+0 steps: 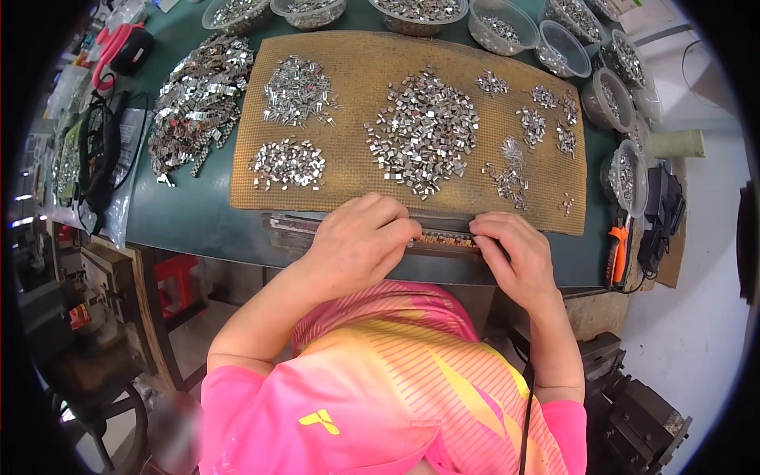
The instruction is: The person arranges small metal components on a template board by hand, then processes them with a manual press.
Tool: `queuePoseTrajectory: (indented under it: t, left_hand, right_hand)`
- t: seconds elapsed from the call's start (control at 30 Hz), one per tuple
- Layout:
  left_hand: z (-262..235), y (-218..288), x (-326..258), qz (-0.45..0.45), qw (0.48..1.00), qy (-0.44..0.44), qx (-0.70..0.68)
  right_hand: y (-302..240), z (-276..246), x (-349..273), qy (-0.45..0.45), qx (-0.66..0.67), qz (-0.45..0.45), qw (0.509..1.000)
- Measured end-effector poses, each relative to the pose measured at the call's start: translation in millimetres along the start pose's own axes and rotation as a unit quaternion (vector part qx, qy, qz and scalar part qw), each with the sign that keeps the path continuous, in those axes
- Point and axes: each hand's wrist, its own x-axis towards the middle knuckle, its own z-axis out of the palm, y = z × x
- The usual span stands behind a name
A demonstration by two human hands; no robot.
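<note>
My left hand and my right hand rest at the near edge of a tan mat, fingertips pinched on a long narrow strip fixture holding a row of small parts. The strip lies between the two hands, along the mat's front edge. Several heaps of small shiny metal clips lie spread over the mat just beyond my fingers.
A green table carries a big loose pile of metal pieces at the left. Clear plastic bowls of metal parts line the far and right edges. Orange-handled pliers lie at the right, a pink-handled tool at far left.
</note>
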Motion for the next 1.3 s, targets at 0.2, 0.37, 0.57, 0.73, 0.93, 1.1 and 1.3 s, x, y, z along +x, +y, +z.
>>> queuePoseTrajectory:
  t: [0.2,0.37,0.57,0.73,0.93,1.1,1.3]
  left_hand:
    - [2,0,2,-0.027,0.999,0.014,-0.025]
    - [2,5,4,-0.05,0.999,0.01,-0.019]
    - [3,7,5,-0.058,0.998,0.016,-0.012]
    - [-2,3,8,-0.064,0.996,-0.009,-0.063]
    - [0,5,9,-0.069,0.996,-0.012,-0.048]
    - [-1,4,10,-0.071,0.996,-0.005,-0.051]
    - [3,7,12,-0.071,0.997,-0.005,-0.037]
  right_hand:
    - [-3,-1,-2,0.003,-0.018,-0.01,1.0]
    - [-2,-5,-6,0.009,-0.029,-0.007,1.0]
    - [1,-2,-10,0.015,-0.037,0.0,0.999]
    - [-4,-1,-7,-0.007,-0.104,-0.051,0.993]
    - [2,-5,-9,-0.01,-0.062,-0.009,0.998]
    - [9,-7,-17,0.008,-0.036,0.011,0.999]
    - [9,-8,-13,0.001,-0.066,-0.025,0.997]
